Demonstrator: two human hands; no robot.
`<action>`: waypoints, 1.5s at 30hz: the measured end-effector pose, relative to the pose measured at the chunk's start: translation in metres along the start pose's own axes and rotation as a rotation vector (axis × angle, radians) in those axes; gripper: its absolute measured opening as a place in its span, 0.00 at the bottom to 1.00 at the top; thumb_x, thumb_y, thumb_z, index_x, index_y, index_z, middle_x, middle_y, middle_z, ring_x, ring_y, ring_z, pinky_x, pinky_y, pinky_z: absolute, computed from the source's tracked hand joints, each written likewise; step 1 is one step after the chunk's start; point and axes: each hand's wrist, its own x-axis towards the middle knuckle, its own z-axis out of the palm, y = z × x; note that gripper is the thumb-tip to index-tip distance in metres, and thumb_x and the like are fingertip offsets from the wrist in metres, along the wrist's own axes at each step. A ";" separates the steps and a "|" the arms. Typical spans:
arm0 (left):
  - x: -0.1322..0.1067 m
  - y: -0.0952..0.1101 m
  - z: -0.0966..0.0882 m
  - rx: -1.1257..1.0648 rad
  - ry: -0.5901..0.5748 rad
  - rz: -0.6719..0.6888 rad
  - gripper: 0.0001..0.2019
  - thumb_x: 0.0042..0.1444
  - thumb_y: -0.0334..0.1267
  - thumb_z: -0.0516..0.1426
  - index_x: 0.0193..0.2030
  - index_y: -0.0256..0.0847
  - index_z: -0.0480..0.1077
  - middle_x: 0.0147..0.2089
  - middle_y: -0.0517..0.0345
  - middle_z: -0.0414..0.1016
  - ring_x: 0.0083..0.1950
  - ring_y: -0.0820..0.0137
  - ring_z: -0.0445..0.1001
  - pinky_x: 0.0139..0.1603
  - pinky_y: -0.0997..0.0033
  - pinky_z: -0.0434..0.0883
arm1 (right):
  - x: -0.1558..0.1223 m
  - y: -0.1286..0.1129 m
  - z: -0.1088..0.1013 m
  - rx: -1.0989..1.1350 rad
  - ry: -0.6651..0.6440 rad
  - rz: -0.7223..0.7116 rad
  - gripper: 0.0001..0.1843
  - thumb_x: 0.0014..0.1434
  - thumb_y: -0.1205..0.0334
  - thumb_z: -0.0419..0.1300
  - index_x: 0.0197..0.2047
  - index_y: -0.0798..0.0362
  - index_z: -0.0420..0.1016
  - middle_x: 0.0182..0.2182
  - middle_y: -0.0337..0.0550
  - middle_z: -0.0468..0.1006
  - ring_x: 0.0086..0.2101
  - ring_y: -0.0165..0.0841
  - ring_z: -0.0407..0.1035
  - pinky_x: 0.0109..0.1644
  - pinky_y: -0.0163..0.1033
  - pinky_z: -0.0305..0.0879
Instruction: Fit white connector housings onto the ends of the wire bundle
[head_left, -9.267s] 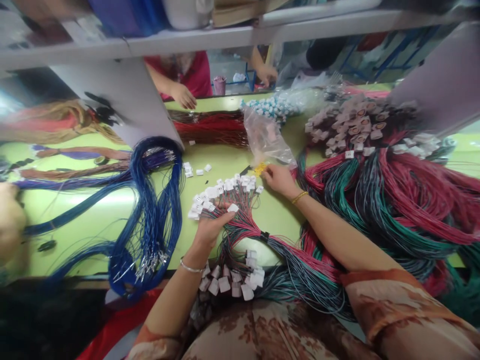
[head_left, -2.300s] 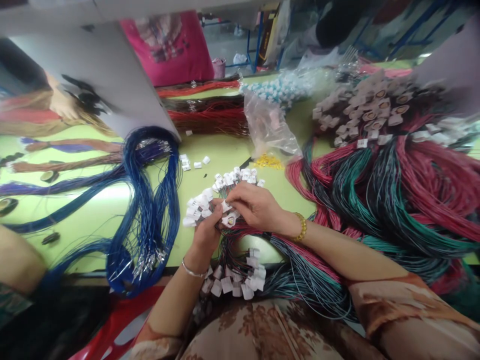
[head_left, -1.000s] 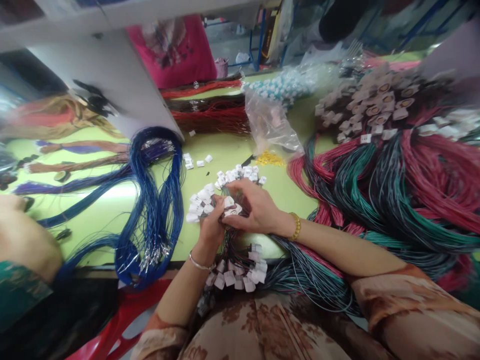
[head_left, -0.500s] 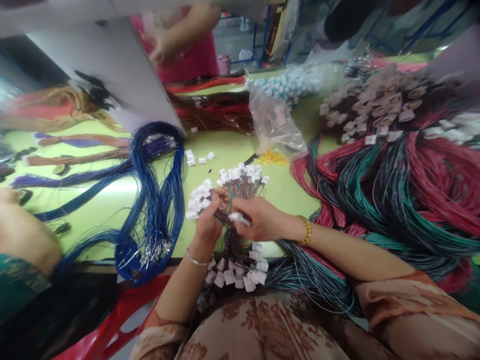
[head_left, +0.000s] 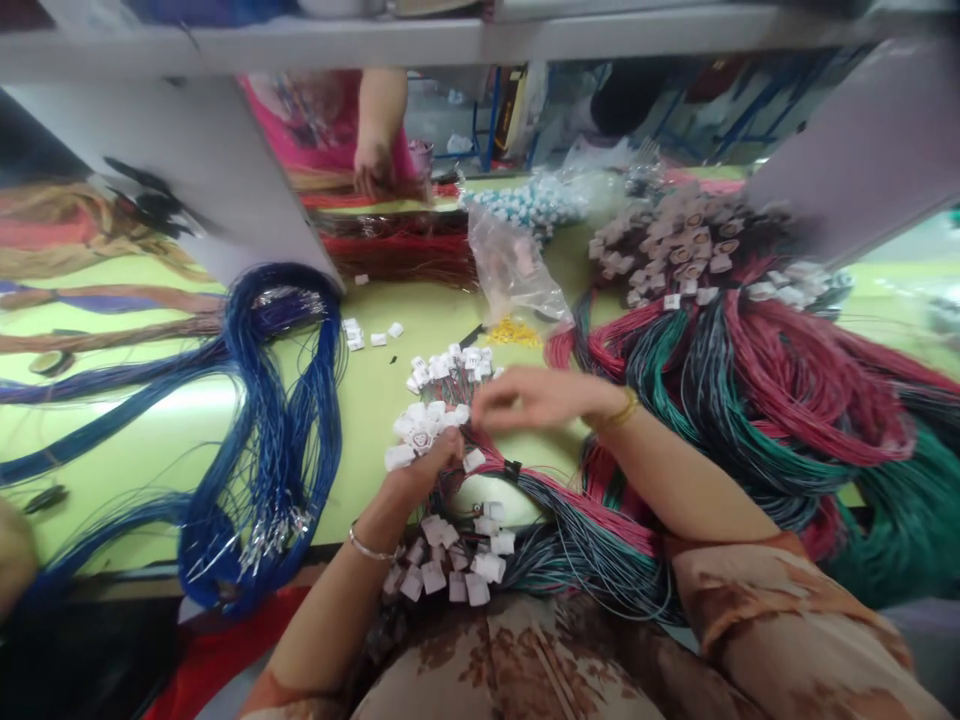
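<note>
My left hand (head_left: pixel 429 468) is closed around a bunch of wires with white plastic connectors (head_left: pixel 427 425) clustered above the fist. One white connector (head_left: pixel 474 460) sticks out just right of the thumb. Over the wires, to the right, my right hand (head_left: pixel 536 398) has loosely bent fingers, and I see nothing held in them. Behind both hands lies another group of white connectors (head_left: pixel 454 362) on thin wires. More white connectors (head_left: pixel 450 570) hang at the table's front edge, close to my body. A black tie (head_left: pixel 513 468) binds the red and grey wire bundle (head_left: pixel 577 510).
Blue wire hanks (head_left: pixel 300 420) lie left. Large red, black and green wire bundles (head_left: pixel 720 400) fill the right. Small yellow pieces (head_left: pixel 514 332) lie by a clear plastic bag (head_left: pixel 517 270). Across the table, a person's hand (head_left: pixel 373 165) is over red wires (head_left: pixel 397 250).
My right hand has moved away from the left and no longer holds the white connector. The view has shifted, and the person opposite has lowered a hand to the wires.
</note>
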 end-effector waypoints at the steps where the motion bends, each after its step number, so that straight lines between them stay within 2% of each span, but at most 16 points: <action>1: -0.001 0.002 0.001 0.029 -0.040 0.013 0.14 0.52 0.47 0.69 0.23 0.40 0.76 0.27 0.56 0.75 0.31 0.69 0.71 0.34 0.69 0.71 | -0.005 0.013 -0.014 -0.099 0.220 0.124 0.09 0.64 0.61 0.57 0.37 0.53 0.77 0.32 0.40 0.80 0.33 0.30 0.70 0.40 0.37 0.64; 3: -0.003 0.007 0.002 0.058 -0.075 0.051 0.10 0.53 0.44 0.68 0.29 0.41 0.79 0.33 0.53 0.79 0.36 0.67 0.75 0.39 0.69 0.74 | -0.009 0.044 -0.028 -0.298 0.554 0.430 0.08 0.60 0.66 0.56 0.32 0.56 0.76 0.29 0.43 0.78 0.30 0.32 0.67 0.39 0.38 0.61; 4: -0.004 0.010 0.003 0.035 -0.069 0.065 0.07 0.53 0.42 0.68 0.34 0.42 0.80 0.36 0.52 0.81 0.38 0.66 0.77 0.42 0.68 0.74 | -0.009 0.060 -0.030 -0.344 0.621 0.551 0.07 0.58 0.68 0.57 0.32 0.56 0.75 0.29 0.44 0.78 0.30 0.32 0.66 0.38 0.39 0.60; 6: -0.007 0.013 0.005 -0.038 -0.075 0.054 0.12 0.50 0.38 0.70 0.43 0.43 0.80 0.41 0.52 0.83 0.42 0.65 0.79 0.45 0.67 0.75 | -0.004 0.086 -0.025 -0.380 0.683 0.660 0.06 0.56 0.69 0.57 0.32 0.58 0.76 0.31 0.47 0.79 0.31 0.34 0.66 0.40 0.39 0.59; 9: -0.010 0.013 0.006 -0.119 -0.092 -0.027 0.19 0.46 0.34 0.71 0.46 0.45 0.79 0.42 0.53 0.83 0.40 0.65 0.79 0.40 0.66 0.77 | 0.005 0.108 -0.013 -0.393 0.707 0.677 0.06 0.57 0.68 0.57 0.34 0.58 0.76 0.34 0.50 0.80 0.33 0.36 0.67 0.42 0.40 0.60; 13: -0.008 0.009 0.005 -0.138 0.014 -0.031 0.12 0.47 0.36 0.72 0.39 0.42 0.80 0.40 0.53 0.83 0.40 0.64 0.79 0.41 0.66 0.77 | 0.009 0.113 -0.006 -0.406 0.725 0.675 0.04 0.57 0.67 0.57 0.31 0.56 0.73 0.32 0.50 0.79 0.33 0.37 0.65 0.42 0.41 0.60; 16: -0.006 0.009 0.005 -0.113 0.060 0.014 0.08 0.49 0.39 0.71 0.34 0.41 0.80 0.29 0.56 0.79 0.32 0.68 0.76 0.37 0.67 0.76 | 0.005 0.112 -0.008 -0.396 0.770 0.666 0.05 0.57 0.67 0.57 0.30 0.55 0.71 0.31 0.51 0.77 0.32 0.37 0.65 0.41 0.42 0.60; 19: -0.005 0.012 0.005 -0.091 0.025 0.053 0.09 0.53 0.44 0.68 0.31 0.41 0.80 0.18 0.63 0.67 0.21 0.73 0.67 0.29 0.69 0.72 | 0.001 0.105 -0.011 -0.323 0.844 0.630 0.05 0.59 0.65 0.55 0.34 0.55 0.71 0.29 0.48 0.76 0.30 0.35 0.66 0.39 0.42 0.63; 22: -0.005 0.014 0.006 -0.107 0.081 0.063 0.11 0.49 0.45 0.70 0.32 0.41 0.80 0.24 0.58 0.76 0.27 0.70 0.74 0.34 0.67 0.74 | 0.003 0.085 -0.008 0.030 0.924 0.479 0.09 0.60 0.59 0.57 0.41 0.55 0.73 0.27 0.41 0.74 0.26 0.31 0.67 0.33 0.39 0.65; 25: -0.004 0.014 0.008 -0.172 0.173 0.033 0.14 0.46 0.44 0.71 0.37 0.42 0.80 0.35 0.54 0.82 0.37 0.65 0.80 0.41 0.66 0.77 | 0.009 0.050 0.002 0.407 0.811 0.319 0.14 0.58 0.55 0.63 0.43 0.54 0.75 0.27 0.38 0.75 0.25 0.29 0.69 0.32 0.39 0.67; 29: -0.002 0.012 0.008 -0.215 0.213 0.045 0.13 0.46 0.42 0.72 0.38 0.42 0.80 0.36 0.55 0.82 0.37 0.65 0.81 0.41 0.67 0.78 | 0.020 0.001 0.024 0.589 0.624 0.221 0.13 0.59 0.54 0.64 0.42 0.54 0.73 0.30 0.40 0.78 0.27 0.29 0.72 0.33 0.39 0.71; 32: -0.002 0.008 0.006 -0.241 0.187 0.039 0.12 0.47 0.41 0.71 0.38 0.42 0.80 0.38 0.56 0.83 0.38 0.65 0.81 0.43 0.67 0.78 | 0.023 -0.020 0.038 0.493 0.627 0.198 0.08 0.64 0.57 0.59 0.40 0.53 0.71 0.29 0.40 0.78 0.26 0.29 0.72 0.32 0.37 0.70; 35: -0.002 0.004 0.004 -0.235 0.185 0.042 0.11 0.49 0.40 0.70 0.40 0.44 0.81 0.38 0.57 0.83 0.40 0.64 0.81 0.47 0.66 0.78 | 0.022 -0.028 0.043 0.145 0.698 0.136 0.06 0.67 0.63 0.55 0.39 0.53 0.72 0.29 0.40 0.77 0.28 0.29 0.70 0.34 0.37 0.68; 38: -0.002 0.005 0.005 -0.187 0.213 0.094 0.11 0.48 0.40 0.70 0.40 0.44 0.80 0.38 0.58 0.83 0.42 0.63 0.81 0.50 0.64 0.77 | 0.022 -0.029 0.045 -0.150 0.747 -0.025 0.08 0.66 0.68 0.53 0.39 0.53 0.73 0.34 0.44 0.76 0.36 0.32 0.70 0.42 0.40 0.68; 40: -0.002 0.007 0.006 -0.166 0.221 0.114 0.10 0.48 0.40 0.70 0.38 0.43 0.80 0.38 0.57 0.83 0.40 0.64 0.80 0.50 0.63 0.77 | 0.022 -0.028 0.047 -0.216 0.740 -0.087 0.09 0.66 0.70 0.52 0.40 0.53 0.72 0.35 0.45 0.75 0.37 0.33 0.69 0.43 0.40 0.68; 45: -0.002 0.009 0.007 -0.139 0.219 0.115 0.14 0.47 0.39 0.69 0.42 0.43 0.82 0.41 0.57 0.84 0.43 0.65 0.81 0.50 0.65 0.76 | 0.023 -0.027 0.050 -0.273 0.721 -0.092 0.09 0.66 0.71 0.52 0.41 0.53 0.72 0.34 0.44 0.74 0.35 0.32 0.69 0.39 0.37 0.66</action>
